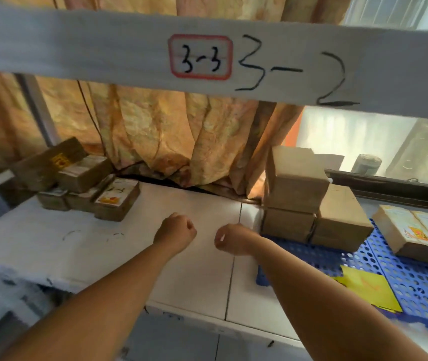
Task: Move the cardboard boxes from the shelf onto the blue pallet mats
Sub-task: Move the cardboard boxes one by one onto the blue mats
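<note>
**White shelf board point(202, 269) with boxes to either side of two fists**

White boards are seen under a beam point(77, 48) marked 3-3 and 3-2, with a patterned curtain point(155, 131) behind. The left hand point(175, 231) and right hand point(229, 239) are held over the board, fingers curled tight, nothing gripped. Loose cardboard boxes point(82, 178) are piled well left of the left fingers. Stacked cardboard boxes point(296, 194) are set on the blue pallet mat point(363, 259), near the right fingers' right side. A yellow sheet point(369, 287) lies there too.

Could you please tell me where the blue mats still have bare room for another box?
The blue mats are bare between the stacked boxes and the yellow paper, and right of that paper. The back is crowded; labelled boxes fill the right end.
</note>
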The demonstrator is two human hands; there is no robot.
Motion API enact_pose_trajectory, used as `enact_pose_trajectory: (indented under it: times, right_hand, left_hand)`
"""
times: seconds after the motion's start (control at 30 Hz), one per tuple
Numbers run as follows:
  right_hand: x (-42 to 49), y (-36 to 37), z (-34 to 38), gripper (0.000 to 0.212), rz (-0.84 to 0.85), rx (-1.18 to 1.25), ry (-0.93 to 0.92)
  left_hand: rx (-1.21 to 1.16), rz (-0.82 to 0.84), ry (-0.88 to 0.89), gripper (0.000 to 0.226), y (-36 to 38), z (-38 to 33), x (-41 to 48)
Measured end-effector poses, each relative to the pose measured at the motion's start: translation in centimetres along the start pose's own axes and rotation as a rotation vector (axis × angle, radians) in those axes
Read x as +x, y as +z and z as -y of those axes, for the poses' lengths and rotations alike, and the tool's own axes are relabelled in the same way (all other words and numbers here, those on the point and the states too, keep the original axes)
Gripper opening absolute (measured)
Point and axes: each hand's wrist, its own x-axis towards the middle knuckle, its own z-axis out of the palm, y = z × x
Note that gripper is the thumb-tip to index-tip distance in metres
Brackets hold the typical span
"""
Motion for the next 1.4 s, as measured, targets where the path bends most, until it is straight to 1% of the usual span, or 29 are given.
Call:
enact_pose_trajectory:
  times: [0.1, 0.17, 0.27, 0.33, 0.47, 0.6, 0.7, 0.8, 0.87, 0.93, 1.0, 1.07, 1.17, 1.2, 1.27, 1.3, 1.33, 1.4]
  right_hand:
    - [2.3, 0.9, 5.4, 0.029, -0.009, 0.008, -0.002]
    - [3.8, 1.7, 9.0, 0.03, 0.017, -0.007, -0.026]
    - [6.3, 3.2, 14.2, 0.031, 0.058, 0.005, -0.006]
    - [7.7, 4.1, 16.9, 0.035, 0.043, 0.051, 0.021]
    - [9.7, 6.5, 20.9, 0.044, -0.003, 0.139, 0.107]
    - [10.8, 8.1, 23.1, 0.05, 0.019, 0.201, 0.173]
    - [11.8, 7.9, 24.2, 0.051, 0.001, 0.339, 0.229]
    - [13.1, 7.2, 25.1, 0.052, -0.064, 0.495, 0.301]
    - [14.0, 6.7, 25.5, 0.055, -0.103, 0.62, 0.338]
    - [14.9, 6.1, 26.0, 0.057, -0.145, 0.742, 0.348]
    - [15.7, 5.5, 26.4, 0.059, -0.18, 0.838, 0.342]
    - [16.8, 5.6, 26.8, 0.064, -0.179, 0.923, 0.295]
    - [17.8, 6.0, 26.9, 0.074, -0.207, 1.031, 0.297]
    - [18.0, 6.0, 26.7, 0.072, -0.238, 1.088, 0.337]
    - [18.2, 6.0, 25.9, 0.067, -0.275, 1.177, 0.495]
    - [18.2, 6.2, 25.4, 0.064, -0.276, 1.181, 0.576]
    - [18.1, 6.5, 24.9, 0.062, -0.26, 1.151, 0.633]
    - [18.0, 7.1, 24.2, 0.058, -0.227, 1.051, 0.679]
  left_hand:
    - [0.015, 0.003, -0.021, 0.009, -2.9, 4.7, 1.2]
    - [0.005, 0.019, -0.056, 0.005, -4.8, 7.8, 2.1]
    - [-0.045, 0.052, -0.096, 0.006, -7.4, 12.5, 3.6]
    - [-0.086, 0.052, -0.098, 0.005, -8.7, 15.3, 4.5]
    - [-0.132, 0.026, -0.1, 0.003, -10.2, 20.2, 5.7]
    - [-0.252, 0.098, -0.132, 0.012, -10.5, 23.5, 6.5]
    - [-0.357, 0.119, -0.151, 0.018, -10.4, 24.8, 7.5]
    - [-0.537, 0.142, -0.219, 0.035, -10.4, 25.2, 8.5]
    - [-0.621, 0.119, -0.284, 0.04, -10.6, 25.0, 9.0]
    - [-0.645, 0.095, -0.317, 0.042, -10.8, 25.0, 9.4]
    - [-0.66, 0.107, -0.311, 0.048, -10.6, 25.1, 9.9]
    - [-0.704, 0.186, -0.267, 0.056, -10.5, 25.0, 10.0]
    - [-0.77, 0.286, -0.203, 0.055, -10.2, 25.0, 10.1]
    - [-0.749, 0.309, -0.204, 0.054, -10.1, 25.0, 10.2]
    - [-0.719, 0.326, -0.255, 0.055, -9.8, 25.0, 10.3]
    - [-0.714, 0.324, -0.278, 0.055, -9.6, 25.1, 10.4]
    - [-0.719, 0.323, -0.295, 0.053, -9.4, 25.0, 10.4]
    - [-0.749, 0.334, -0.29, 0.043, -9.0, 24.9, 10.2]
